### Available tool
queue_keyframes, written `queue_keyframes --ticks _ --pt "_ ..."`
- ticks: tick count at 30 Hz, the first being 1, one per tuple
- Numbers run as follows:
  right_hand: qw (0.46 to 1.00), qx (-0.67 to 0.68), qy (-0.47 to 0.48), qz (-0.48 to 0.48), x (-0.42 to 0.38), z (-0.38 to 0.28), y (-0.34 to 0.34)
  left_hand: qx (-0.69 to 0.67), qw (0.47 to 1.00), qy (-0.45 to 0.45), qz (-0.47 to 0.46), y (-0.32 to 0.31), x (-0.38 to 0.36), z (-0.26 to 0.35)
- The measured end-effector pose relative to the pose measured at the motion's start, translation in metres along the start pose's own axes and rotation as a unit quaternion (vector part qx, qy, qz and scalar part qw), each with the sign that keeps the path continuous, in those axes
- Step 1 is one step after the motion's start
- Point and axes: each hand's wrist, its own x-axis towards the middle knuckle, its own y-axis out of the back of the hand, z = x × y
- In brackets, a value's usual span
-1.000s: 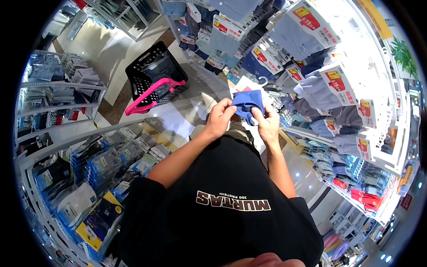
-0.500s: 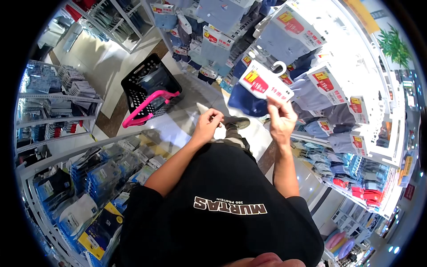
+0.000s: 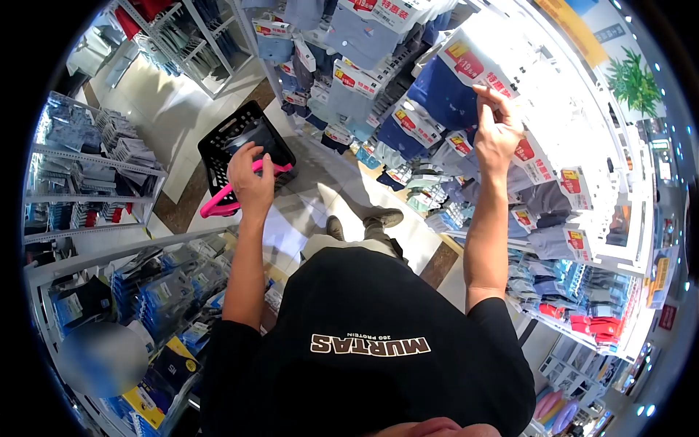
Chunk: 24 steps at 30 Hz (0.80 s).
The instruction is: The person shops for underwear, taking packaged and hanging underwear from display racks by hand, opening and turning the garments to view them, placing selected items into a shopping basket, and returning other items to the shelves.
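Observation:
My right hand (image 3: 499, 138) is raised to the display rack, its fingertips at the lower edge of a red and yellow price card. That card tops a navy garment pack (image 3: 444, 95), which lines up with the hanging packs. The thumb and fingers are apart, and I see no firm grip; the pack's hook is hidden by glare. My left hand (image 3: 251, 180) overlaps the pink handle (image 3: 220, 204) of a black shopping basket (image 3: 218, 138) in view. Its thumb is spread from loosely bent fingers, and contact with the handle cannot be made out. Dark packaging (image 3: 256, 137) lies inside the basket.
Hanging garment packs (image 3: 357, 87) fill the rack ahead and to the right. A shelf of bagged garments (image 3: 171, 291) stands close on my left, with another shelf (image 3: 102, 175) farther off. Tiled floor (image 3: 291, 233) runs between them, where my shoes stand.
The navy pack has gone from mid-air up to the rack with my right hand. My left hand has swung left, from near my waist to over the basket handle.

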Motion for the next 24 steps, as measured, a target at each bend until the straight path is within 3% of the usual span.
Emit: queue_keyframes --ticks 1,3,4,5,9,12,13,16,17,21,24 --pt "0.999 0.027 -0.033 -0.014 -0.003 0.004 -0.002 0.023 1.0 0.005 -0.002 -0.001 -0.002 -0.01" --pt "0.995 -0.079 0.06 -0.021 -0.006 0.007 -0.007 0.04 0.998 0.022 -0.04 -0.014 -0.02 -0.04" --pt "0.996 -0.076 -0.003 -0.038 -0.012 0.005 -0.008 0.061 0.996 0.014 -0.06 -0.018 -0.03 -0.049" --pt "0.989 -0.129 0.06 -0.034 -0.015 0.002 -0.01 0.081 0.993 0.005 -0.082 -0.021 -0.039 -0.057" --pt "0.988 -0.115 -0.08 -0.069 -0.054 -0.003 -0.019 0.095 0.994 -0.02 -0.059 -0.028 -0.048 -0.056" --pt "0.982 -0.182 -0.025 -0.048 -0.089 0.008 -0.03 0.088 0.994 0.024 -0.053 -0.035 -0.048 -0.053" --pt "0.986 -0.147 -0.054 -0.052 -0.098 0.008 -0.033 0.086 0.994 0.032 -0.056 -0.035 -0.047 -0.052" --pt "0.978 -0.204 0.015 -0.052 -0.124 0.035 -0.037 0.083 0.993 0.043 -0.067 -0.034 -0.048 -0.05" --pt "0.972 -0.221 -0.018 -0.083 -0.13 0.043 -0.038 0.084 0.993 0.041 -0.069 -0.034 -0.049 -0.051" --pt "0.973 -0.223 -0.047 -0.049 -0.131 0.069 -0.044 0.091 0.995 0.018 -0.027 -0.036 -0.055 -0.043" --pt "0.973 -0.211 -0.088 -0.036 -0.125 0.091 -0.044 0.008 0.998 0.028 -0.056 -0.034 -0.066 -0.016"
